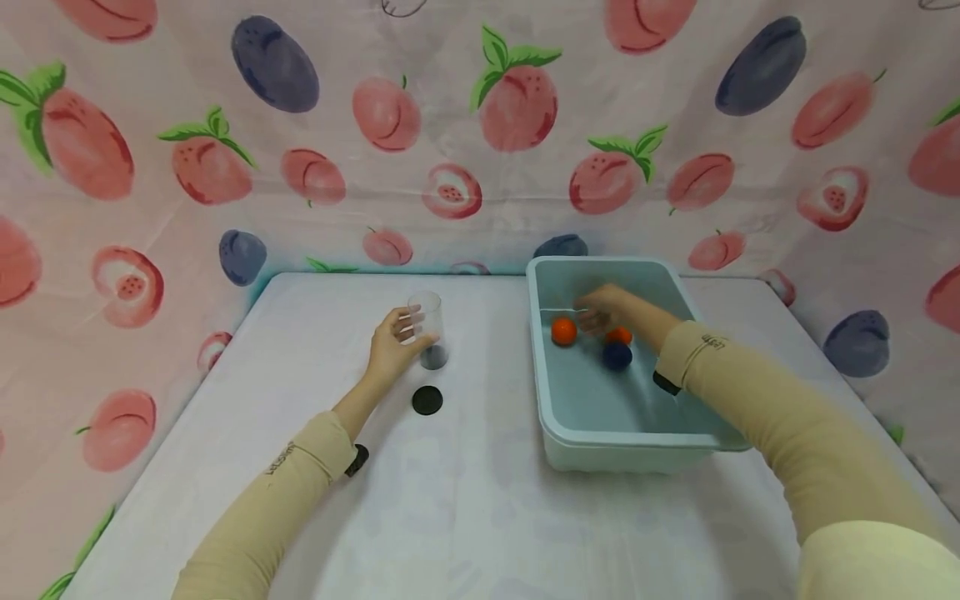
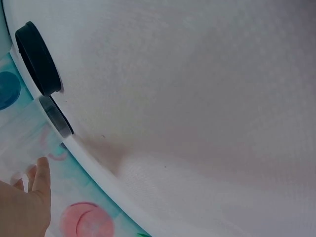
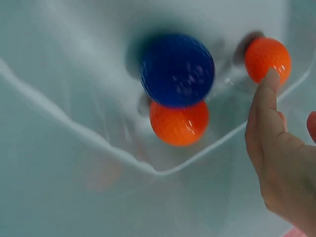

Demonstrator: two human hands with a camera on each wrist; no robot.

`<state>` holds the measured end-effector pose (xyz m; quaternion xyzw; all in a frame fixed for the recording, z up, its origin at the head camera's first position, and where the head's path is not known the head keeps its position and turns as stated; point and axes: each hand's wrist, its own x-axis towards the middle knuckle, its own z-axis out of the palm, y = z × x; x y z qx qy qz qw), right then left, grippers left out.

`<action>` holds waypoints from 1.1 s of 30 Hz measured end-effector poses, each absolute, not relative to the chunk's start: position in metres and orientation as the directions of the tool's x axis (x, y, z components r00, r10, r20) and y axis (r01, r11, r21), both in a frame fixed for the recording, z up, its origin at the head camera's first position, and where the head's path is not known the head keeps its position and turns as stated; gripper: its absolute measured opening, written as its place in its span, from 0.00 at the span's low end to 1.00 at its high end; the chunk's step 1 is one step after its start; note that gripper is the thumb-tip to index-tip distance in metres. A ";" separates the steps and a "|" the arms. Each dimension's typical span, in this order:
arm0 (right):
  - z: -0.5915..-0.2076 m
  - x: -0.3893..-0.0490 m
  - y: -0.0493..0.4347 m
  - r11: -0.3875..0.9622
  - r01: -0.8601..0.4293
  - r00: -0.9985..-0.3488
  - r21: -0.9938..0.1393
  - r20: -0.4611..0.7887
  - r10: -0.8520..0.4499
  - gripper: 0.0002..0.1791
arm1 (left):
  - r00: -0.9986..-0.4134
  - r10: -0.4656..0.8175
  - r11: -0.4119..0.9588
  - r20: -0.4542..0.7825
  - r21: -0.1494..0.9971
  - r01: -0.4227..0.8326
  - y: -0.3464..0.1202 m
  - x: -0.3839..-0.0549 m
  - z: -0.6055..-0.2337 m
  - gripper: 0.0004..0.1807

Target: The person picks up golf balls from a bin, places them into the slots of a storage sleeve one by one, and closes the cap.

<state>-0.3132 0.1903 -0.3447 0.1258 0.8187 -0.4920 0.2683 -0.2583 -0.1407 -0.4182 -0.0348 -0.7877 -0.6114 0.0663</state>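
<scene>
The left hand (image 1: 392, 343) grips a clear, dark-bottomed cup (image 1: 432, 321); the right hand (image 3: 287, 165), fingers extended, is beside a glossy orange ball (image 3: 264, 53).

In the head view, the right fingers (image 1: 592, 318) blur inside a pale bin (image 1: 645, 440); an orange ball (image 1: 619, 335) sits partly hidden behind a navy ball (image 1: 617, 357); lettering (image 1: 714, 342) on the cuffs (image 1: 678, 354) is too small to read; the bottom edge crops both sleeves (image 1: 765, 425); in the left wrist view, the left edge slices off part of a clear cup (image 2: 24, 138), where the left fingers (image 2: 43, 177) show only partly; at the right wrist, the right edge cuts into the right hand (image 3: 286, 163), beside a red-orange sliver (image 3: 312, 126) too cropped to identify.
</scene>
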 end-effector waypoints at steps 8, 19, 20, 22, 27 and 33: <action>-0.363 -0.313 0.188 0.395 0.566 -0.789 -0.724 -0.615 0.004 0.33 | -0.993 -0.017 0.234 0.118 0.966 0.111 -0.137 -0.251 -0.406 0.30; -0.491 -0.422 0.234 0.279 0.593 -0.780 -0.756 -0.625 -0.037 0.55 | -0.993 -0.021 0.243 0.117 0.964 0.109 -0.129 -0.236 -0.383 0.29; -0.499 -0.428 0.237 0.275 0.584 -0.790 -0.764 -0.613 -0.026 0.54 | -0.993 -0.020 0.241 0.116 0.964 0.108 -0.129 -0.237 -0.384 0.29; -0.503 -0.431 0.239 0.270 0.591 -0.787 -0.760 -0.617 -0.013 0.52 | -0.993 -0.018 0.240 0.118 0.964 0.111 -0.129 -0.239 -0.385 0.29; -0.500 -0.429 0.235 0.261 0.592 -0.793 -0.762 -0.609 0.022 0.48 | -0.992 -0.023 0.235 0.127 0.965 0.118 -0.132 -0.250 -0.400 0.29; -0.490 -0.420 0.226 0.232 0.578 -0.806 -0.783 -0.591 0.014 0.55 | -0.989 -0.033 0.252 0.144 0.959 0.131 -0.139 -0.257 -0.416 0.31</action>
